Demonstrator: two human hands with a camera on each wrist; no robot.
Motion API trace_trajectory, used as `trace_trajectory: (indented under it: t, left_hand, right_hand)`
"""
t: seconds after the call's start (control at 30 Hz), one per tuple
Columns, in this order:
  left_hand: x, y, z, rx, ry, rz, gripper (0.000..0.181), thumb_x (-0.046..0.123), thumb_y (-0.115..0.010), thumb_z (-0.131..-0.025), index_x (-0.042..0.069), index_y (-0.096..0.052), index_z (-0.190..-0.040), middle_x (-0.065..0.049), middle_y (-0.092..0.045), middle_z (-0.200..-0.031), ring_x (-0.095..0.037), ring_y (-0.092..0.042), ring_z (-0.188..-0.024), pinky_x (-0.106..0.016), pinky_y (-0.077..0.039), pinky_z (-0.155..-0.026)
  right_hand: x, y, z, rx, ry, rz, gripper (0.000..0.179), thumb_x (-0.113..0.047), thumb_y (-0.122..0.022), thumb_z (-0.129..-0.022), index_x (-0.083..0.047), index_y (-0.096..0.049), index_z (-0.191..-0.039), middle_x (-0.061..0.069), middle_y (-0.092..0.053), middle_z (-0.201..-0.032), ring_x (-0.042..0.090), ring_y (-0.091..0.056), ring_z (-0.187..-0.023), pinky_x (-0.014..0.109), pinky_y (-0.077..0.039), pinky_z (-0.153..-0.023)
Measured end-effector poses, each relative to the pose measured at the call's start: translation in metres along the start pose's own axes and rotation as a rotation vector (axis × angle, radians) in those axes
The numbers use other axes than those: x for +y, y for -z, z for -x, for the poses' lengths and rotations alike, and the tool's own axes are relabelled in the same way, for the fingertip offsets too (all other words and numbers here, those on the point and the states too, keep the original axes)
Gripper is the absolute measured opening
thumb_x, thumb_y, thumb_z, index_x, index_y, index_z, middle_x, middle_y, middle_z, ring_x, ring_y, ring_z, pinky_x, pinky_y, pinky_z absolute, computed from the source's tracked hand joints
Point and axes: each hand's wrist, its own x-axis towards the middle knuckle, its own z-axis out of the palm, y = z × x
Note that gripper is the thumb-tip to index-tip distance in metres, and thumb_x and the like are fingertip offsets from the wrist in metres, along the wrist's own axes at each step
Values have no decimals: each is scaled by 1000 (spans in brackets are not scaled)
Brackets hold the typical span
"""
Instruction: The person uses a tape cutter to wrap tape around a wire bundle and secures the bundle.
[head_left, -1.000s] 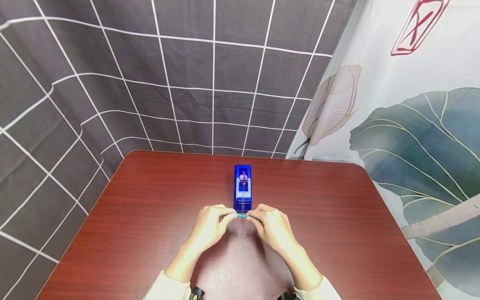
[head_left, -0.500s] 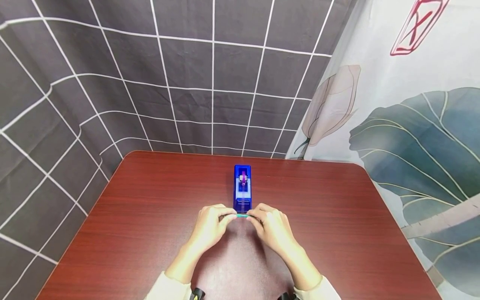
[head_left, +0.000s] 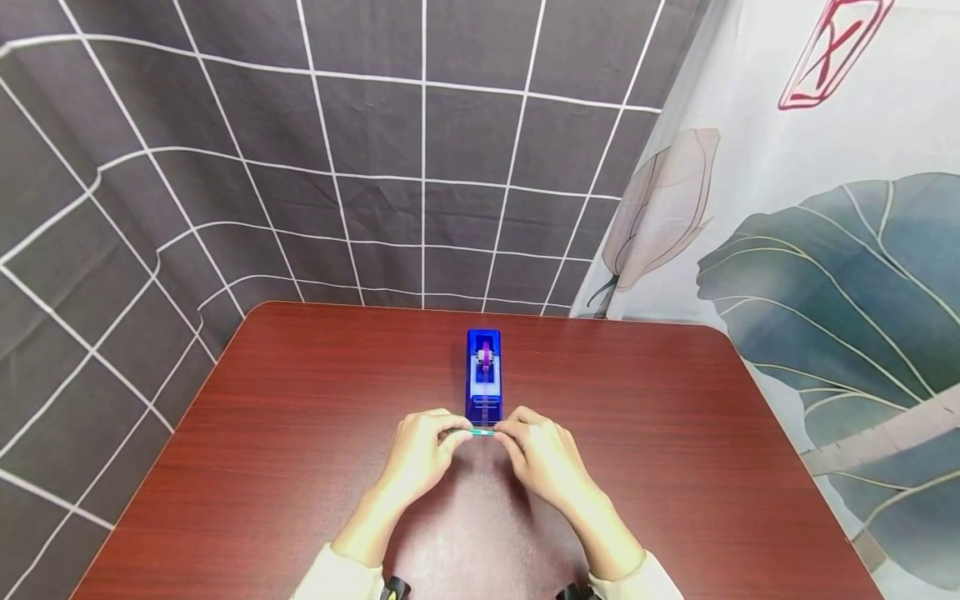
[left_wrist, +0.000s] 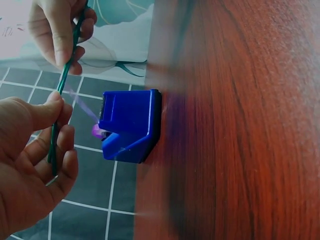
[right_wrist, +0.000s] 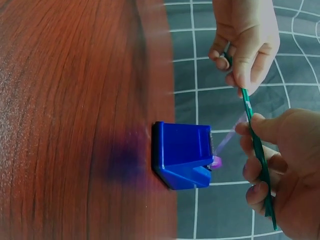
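Observation:
A thin bundle of green stems or wires [right_wrist: 264, 170] spans both hands, just in front of a blue tape dispenser [left_wrist: 127, 112]. My left hand [head_left: 422, 450] pinches one end between thumb and fingers. My right hand [head_left: 545, 454] pinches the other end, leaving a short stretch bare between the fingertips. From the purple roll [right_wrist: 216, 162] on the dispenser, a clear purplish strip of tape [left_wrist: 85, 106] runs out to that bare stretch and appears to touch it. Both wrist views show the bundle held above the tabletop, near the dispenser's cutting edge.
The dispenser stands on a reddish-brown wooden table [head_left: 300, 392], towards its back edge. Behind the table hangs a dark grey grid-patterned curtain [head_left: 375, 208]. A pale curtain with leaf prints [head_left: 825, 283] hangs on the right.
Both hands stay in nearly the same place and keep their pinch. The green bundle looks slightly turned, and a pale spot shows on it between the fingertips.

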Motion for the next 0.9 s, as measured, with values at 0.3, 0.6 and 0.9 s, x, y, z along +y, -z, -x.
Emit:
trace_trajectory:
  t: [0.3, 0.6, 0.9]
  left_hand:
    - [1, 1, -1, -8, 5, -33, 5, 13, -81, -84, 15, -79, -87, 10, -68, -76, 1, -46, -58, -23, -41, -57]
    - [6, 5, -4, -82, 3, -108, 4, 21, -76, -91, 18, -78, -92, 11, -66, -79, -4, -60, -67, -28, -49, -66]
    - [4, 4, -7, -96, -93, -180, 12, 17, -70, -95, 16, -79, -87, 7, -69, -74, -15, -67, -69, -39, -51, -72]
  right_hand:
    - [2, 1, 0, 6, 8, 8, 3, -12, -73, -92, -12, -77, -92, -5, -67, -80, 10, -62, -69, 35, -54, -62]
    - [4, 0, 1, 46, 28, 11, 5, -9, -77, -87, -12, -76, -90, -6, -67, -81, 11, -63, -70, 34, -54, -61]
    - [6, 0, 1, 65, 38, -8, 5, -9, -76, -87, -13, -77, -90, -6, -67, -81, 7, -62, -66, 33, -53, -58]
